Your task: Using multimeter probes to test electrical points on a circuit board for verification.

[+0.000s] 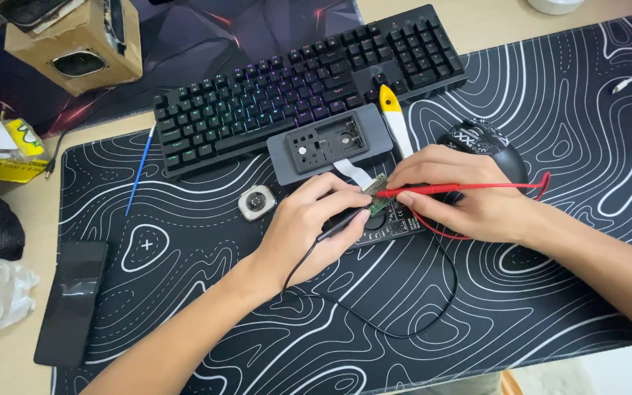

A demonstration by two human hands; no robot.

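My left hand [309,223] grips a black test probe [341,224] whose black lead [404,322] loops over the mat. My right hand [462,190] pinches a red test probe [448,189] with a red lead. Both probe tips meet at a small green circuit board [379,196], which hangs on a white ribbon cable [352,172] from an opened grey device case [330,143]. Under my hands lies a dark flat unit [396,223], partly hidden.
A backlit black keyboard [309,80] lies behind the case. A yellow-handled white pry tool [395,117], a black mouse [488,143], a small square watch body [257,202], a blue stick [140,172] and a black phone [71,300] rest on the patterned mat [565,102]. A cardboard box [82,44] stands far left.
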